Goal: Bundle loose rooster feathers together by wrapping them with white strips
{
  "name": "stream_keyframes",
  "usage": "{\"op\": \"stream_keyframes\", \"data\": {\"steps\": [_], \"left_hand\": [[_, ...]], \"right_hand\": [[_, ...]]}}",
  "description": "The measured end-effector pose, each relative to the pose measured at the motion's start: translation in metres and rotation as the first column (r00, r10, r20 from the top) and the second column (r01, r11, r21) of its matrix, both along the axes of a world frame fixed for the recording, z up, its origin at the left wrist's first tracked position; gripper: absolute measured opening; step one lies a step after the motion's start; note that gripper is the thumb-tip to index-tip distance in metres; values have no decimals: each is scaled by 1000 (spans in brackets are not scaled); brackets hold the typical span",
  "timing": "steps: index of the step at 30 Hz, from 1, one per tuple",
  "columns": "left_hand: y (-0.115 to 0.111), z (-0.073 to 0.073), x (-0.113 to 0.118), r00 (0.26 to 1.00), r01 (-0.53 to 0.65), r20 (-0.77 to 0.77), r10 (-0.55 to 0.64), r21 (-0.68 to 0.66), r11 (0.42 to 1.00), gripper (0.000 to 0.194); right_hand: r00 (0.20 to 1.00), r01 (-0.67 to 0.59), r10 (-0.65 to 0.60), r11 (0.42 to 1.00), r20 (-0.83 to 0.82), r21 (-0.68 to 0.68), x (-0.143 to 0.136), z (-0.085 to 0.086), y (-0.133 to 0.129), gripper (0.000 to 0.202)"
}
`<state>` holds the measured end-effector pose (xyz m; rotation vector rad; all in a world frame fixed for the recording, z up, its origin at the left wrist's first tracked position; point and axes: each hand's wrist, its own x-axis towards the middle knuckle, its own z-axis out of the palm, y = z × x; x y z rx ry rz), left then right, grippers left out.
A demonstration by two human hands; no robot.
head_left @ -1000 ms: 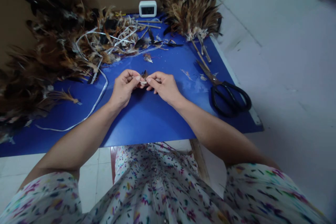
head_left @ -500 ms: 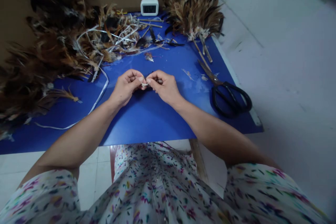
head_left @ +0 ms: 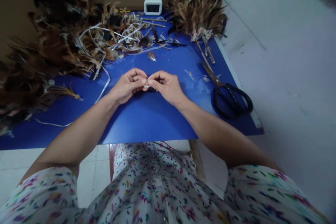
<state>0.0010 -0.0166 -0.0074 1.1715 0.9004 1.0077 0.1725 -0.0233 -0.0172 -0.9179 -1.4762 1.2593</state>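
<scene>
Scrap (head_left: 147, 87), small and pale, pinched between left hand (head_left: 129, 85) and right hand (head_left: 167, 86) over the blue worktop (head_left: 149, 122)
From afar I see them meet, each grip narrowed onto the scrap; what it is I cannot tell. I judge the step to be fine fingertip work, the next move to call for a steady pinch by both, scissors (head_left: 217, 82) lying well apart on the right

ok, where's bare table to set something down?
Biggest: the blue tabletop between the left hand, right hand and near edge.
Smaller: between right hand and scissors, nearer the body than a few scraps.
Crowded: far left, under the feather pile and white ribbon; far right, by the feather bundle.
</scene>
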Motion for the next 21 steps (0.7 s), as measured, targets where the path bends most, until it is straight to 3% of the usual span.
{"op": "stream_keyframes", "data": {"steps": [8, 21], "left_hand": [[3, 1, -4, 990, 139, 9, -139, 5, 990, 46], [4, 1, -7, 968, 240, -70, -239, 10, 971, 53]], "right_hand": [[996, -93, 94, 995, -8, 39, 3, -4, 1, 34], [983, -170, 170, 985, 74, -11, 7, -3, 4, 31]]}}
